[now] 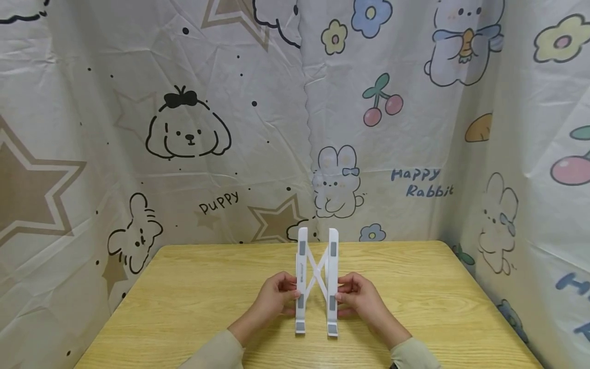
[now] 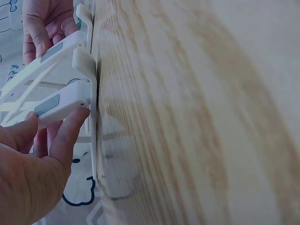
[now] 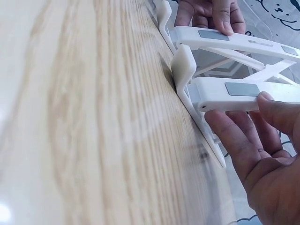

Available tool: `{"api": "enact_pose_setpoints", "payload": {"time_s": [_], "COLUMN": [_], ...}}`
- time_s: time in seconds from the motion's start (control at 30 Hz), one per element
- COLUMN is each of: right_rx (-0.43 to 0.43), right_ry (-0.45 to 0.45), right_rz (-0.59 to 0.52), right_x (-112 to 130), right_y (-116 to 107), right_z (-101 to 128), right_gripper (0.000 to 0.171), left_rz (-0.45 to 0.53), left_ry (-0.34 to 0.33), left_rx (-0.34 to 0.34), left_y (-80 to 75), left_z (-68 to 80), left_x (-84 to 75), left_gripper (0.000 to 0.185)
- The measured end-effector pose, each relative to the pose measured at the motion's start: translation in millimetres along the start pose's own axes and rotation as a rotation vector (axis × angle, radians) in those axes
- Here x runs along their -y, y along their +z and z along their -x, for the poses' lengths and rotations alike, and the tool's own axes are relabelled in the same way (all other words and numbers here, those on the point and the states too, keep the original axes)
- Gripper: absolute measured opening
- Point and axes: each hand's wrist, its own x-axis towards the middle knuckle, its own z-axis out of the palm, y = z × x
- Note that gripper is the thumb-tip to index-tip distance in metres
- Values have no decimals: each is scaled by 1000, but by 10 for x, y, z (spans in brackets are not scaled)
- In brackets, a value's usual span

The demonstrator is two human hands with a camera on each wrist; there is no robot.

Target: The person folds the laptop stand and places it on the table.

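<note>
A white folding laptop stand (image 1: pixel 333 271) with grey pads and crossed struts stands on the wooden table, its two long rails a short way apart. My left hand (image 1: pixel 277 295) grips the left rail, thumb on top near a grey pad and fingers underneath. On the other side my right hand (image 1: pixel 360 297) holds the right rail the same way. The left wrist view shows the left hand (image 2: pixel 37 164) near the lipped front end of its rail. In the right wrist view the right hand (image 3: pixel 267 145) pinches its rail beside a grey pad.
The wood-grain table (image 1: pixel 198 287) reaches back to a hanging cloth (image 1: pixel 267 128) printed with cartoon puppies, rabbits and flowers. The cloth also hangs along the left and right sides of the table.
</note>
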Motion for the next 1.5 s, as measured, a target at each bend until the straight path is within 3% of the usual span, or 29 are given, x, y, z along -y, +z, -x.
{"api": "enact_pose_setpoints", "payload": {"time_s": [1.5], "right_rx": [-15], "right_ry": [4], "right_rz": [-37], "right_x": [-22], "right_y": [235], "right_z": [-39], "right_gripper": [37], "left_rz": [-11], "left_ry": [30], "left_rx": [17], "left_y": [228], "left_z": [-76], "left_x": [24], "left_gripper": [23]}}
